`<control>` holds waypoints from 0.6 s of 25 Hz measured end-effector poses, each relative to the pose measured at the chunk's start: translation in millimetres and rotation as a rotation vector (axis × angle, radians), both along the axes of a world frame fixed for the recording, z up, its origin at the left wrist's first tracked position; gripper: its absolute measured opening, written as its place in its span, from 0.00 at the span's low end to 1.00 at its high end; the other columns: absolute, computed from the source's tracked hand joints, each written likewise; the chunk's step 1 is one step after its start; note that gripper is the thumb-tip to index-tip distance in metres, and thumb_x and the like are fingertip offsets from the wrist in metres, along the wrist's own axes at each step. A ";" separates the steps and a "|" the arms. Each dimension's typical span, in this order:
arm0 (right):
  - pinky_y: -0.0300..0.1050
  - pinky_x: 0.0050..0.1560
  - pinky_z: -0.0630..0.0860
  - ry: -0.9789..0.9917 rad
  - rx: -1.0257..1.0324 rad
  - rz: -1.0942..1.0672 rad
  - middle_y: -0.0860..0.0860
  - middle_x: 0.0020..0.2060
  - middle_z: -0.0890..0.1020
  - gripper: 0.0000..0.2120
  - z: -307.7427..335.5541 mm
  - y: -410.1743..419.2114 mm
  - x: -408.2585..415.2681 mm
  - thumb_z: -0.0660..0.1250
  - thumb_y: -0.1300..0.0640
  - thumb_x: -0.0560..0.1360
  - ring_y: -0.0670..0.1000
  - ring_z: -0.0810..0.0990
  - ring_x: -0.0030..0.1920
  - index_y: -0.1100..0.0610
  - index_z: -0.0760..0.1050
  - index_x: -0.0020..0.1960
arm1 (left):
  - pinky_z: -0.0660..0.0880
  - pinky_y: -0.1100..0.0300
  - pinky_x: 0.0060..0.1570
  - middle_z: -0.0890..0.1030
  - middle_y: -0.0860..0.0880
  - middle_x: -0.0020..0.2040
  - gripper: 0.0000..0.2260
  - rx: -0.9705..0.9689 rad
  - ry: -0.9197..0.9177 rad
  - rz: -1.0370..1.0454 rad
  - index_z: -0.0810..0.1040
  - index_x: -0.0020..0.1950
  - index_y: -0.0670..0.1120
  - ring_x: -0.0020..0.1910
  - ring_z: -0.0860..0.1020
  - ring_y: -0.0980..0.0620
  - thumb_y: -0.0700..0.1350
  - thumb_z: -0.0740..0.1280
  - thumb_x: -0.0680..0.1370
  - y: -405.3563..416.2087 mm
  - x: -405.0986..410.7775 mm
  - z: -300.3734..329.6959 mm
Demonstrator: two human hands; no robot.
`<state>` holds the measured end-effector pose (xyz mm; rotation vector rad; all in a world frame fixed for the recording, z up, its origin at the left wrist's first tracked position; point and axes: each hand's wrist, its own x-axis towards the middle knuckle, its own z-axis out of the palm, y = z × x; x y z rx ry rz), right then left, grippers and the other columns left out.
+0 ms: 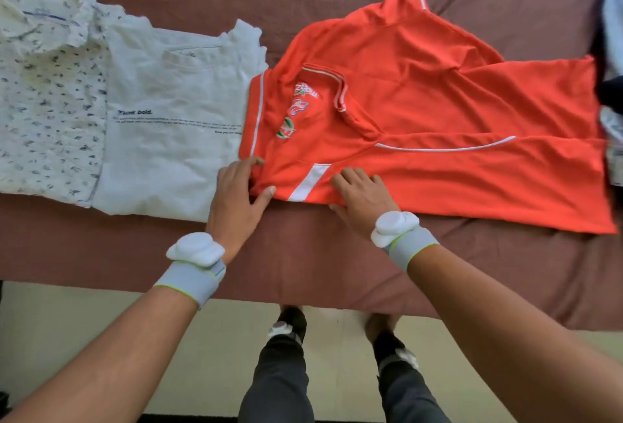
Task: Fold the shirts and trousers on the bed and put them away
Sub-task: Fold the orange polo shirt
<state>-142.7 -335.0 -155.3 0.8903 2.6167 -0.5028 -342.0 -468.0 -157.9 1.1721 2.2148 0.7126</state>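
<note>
Head view shows the left hand (237,191) pinching the near-left corner of the orange shirt (438,112), thumb under, fingers over, its grip clamped on the cloth. Just right of it, the right hand (360,196) presses flat on the near hem, fingers spread, gripping nothing. That shirt lies spread on the bed (337,254), partly folded. Likely next: carry the held edge across and smooth it. Left of it lie a white T-shirt (168,126) and a patterned shirt (47,85), apparently folded. Pale floor (219,355) shows nearest.

Mauve bedsheet (303,254), pale floor (219,355)
</note>
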 end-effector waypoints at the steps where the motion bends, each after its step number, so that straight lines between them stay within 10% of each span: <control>1: 0.55 0.49 0.69 -0.021 0.013 -0.042 0.57 0.58 0.75 0.21 2.9 8.8 21.8 0.70 0.51 0.73 0.60 0.73 0.58 0.59 0.72 0.62 | 0.69 0.58 0.60 0.76 0.50 0.56 0.20 0.050 0.054 -0.057 0.74 0.65 0.45 0.57 0.71 0.49 0.43 0.73 0.74 5.9 8.1 0.1; 7: 0.55 0.48 0.71 -0.242 0.122 -0.271 0.57 0.58 0.74 0.20 9.4 60.0 187.8 0.71 0.53 0.71 0.60 0.72 0.58 0.59 0.72 0.60 | 0.72 0.49 0.61 0.80 0.43 0.58 0.21 -0.012 0.092 -0.488 0.78 0.62 0.44 0.59 0.76 0.39 0.41 0.76 0.70 61.1 95.0 -29.9; 13: 0.57 0.53 0.73 -0.003 0.079 -0.799 0.59 0.57 0.73 0.18 0.5 111.6 298.3 0.71 0.53 0.73 0.62 0.72 0.58 0.60 0.73 0.58 | 0.68 0.48 0.62 0.78 0.38 0.59 0.18 0.018 0.233 -0.046 0.74 0.65 0.48 0.58 0.75 0.38 0.43 0.72 0.76 54.9 63.4 -17.7; 15: 0.54 0.57 0.71 0.053 0.089 -0.981 0.59 0.61 0.70 0.21 0.4 124.6 319.3 0.71 0.56 0.72 0.61 0.72 0.61 0.60 0.70 0.61 | 0.71 0.50 0.62 0.79 0.44 0.59 0.23 -0.100 0.125 0.109 0.72 0.67 0.52 0.56 0.78 0.53 0.54 0.73 0.73 39.8 54.6 -7.9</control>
